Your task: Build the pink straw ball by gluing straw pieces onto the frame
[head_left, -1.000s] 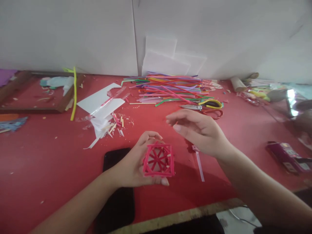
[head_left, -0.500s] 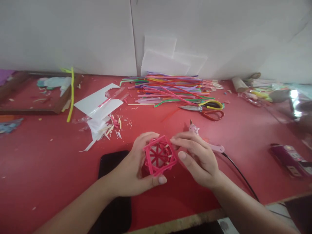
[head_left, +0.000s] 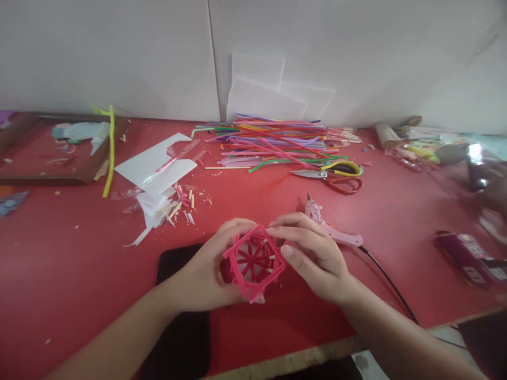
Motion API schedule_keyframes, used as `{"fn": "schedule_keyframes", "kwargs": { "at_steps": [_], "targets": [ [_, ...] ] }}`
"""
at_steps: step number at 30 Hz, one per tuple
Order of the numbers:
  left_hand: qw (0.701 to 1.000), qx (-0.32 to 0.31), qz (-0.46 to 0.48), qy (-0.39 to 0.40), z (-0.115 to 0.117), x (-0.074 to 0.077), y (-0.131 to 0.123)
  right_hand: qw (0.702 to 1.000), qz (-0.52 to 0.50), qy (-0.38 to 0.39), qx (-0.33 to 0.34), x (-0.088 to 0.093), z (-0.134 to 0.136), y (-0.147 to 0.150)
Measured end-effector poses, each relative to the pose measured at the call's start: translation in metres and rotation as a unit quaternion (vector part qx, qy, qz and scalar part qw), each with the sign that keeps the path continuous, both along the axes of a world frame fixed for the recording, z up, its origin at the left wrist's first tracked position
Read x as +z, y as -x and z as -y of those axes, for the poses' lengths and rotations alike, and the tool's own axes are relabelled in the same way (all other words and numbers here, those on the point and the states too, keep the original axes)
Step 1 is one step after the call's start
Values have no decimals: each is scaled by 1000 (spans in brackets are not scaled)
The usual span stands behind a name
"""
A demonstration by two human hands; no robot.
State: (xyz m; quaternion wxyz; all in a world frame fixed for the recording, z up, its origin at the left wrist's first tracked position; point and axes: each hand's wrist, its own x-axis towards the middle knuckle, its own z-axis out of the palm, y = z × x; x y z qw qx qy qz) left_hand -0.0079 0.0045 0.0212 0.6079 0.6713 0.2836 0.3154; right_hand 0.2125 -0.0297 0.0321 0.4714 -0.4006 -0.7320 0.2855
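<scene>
Between my hands is a small pink stick holder (head_left: 233, 258), an open frame of stacked pink strips with a spoked base inside. Pale stick ends show on its inner right side. My left hand (head_left: 206, 269) wraps round its left side, with the thumb partly hidden beneath the near edge. At the right side, my right hand (head_left: 319, 258) curves its fingertips and thumb against the rim. A pink glue gun (head_left: 340, 235) lies just beyond the right hand, its black cord trailing off to the right.
Behind lie scissors (head_left: 343, 177) and a bundle of coloured pipe cleaners (head_left: 273, 140). White paper (head_left: 152, 158) and stick scraps (head_left: 180, 203) are at the left. A black phone-like slab (head_left: 186, 338) sits under my left forearm. A purple box (head_left: 467, 258) lies at the right.
The pink holder has turned and tilted, moving slightly left and nearer. My left thumb has slipped lower beneath it; my right hand has shifted slightly left with it.
</scene>
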Motion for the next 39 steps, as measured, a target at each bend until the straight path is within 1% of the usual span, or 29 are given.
{"fn": "schedule_keyframes", "kwargs": {
  "at_steps": [6, 12, 15, 21, 27, 31, 35, 39],
  "targets": [
    [999, -28, 33, 3, -1, -4, 0, 1000, -9, -4, 22, 0, -1, 2],
    [999, -35, 29, 21, 0, -3, 0, 999, -19, 6, 37, -1, -1, 4],
    [999, -36, 28, 2, 0, -2, 0, 999, -27, 15, 40, -2, -1, 4],
    [998, -47, 37, -30, -2, -5, 0, 996, -55, 56, 49, -1, -1, 3],
    [998, -46, 38, -13, -2, -3, 0, 994, -81, 50, 51, -4, 0, 1],
    [998, -46, 42, -15, -1, 0, 0, 997, -67, 15, 18, -3, -1, 0],
    [998, -47, 34, -8, 0, 0, 0, 995, -67, -44, -57, -4, -3, 4],
    [998, -49, 42, -22, 0, -2, 0, 989, -95, -55, -99, -7, -2, 6]
  ]
}}
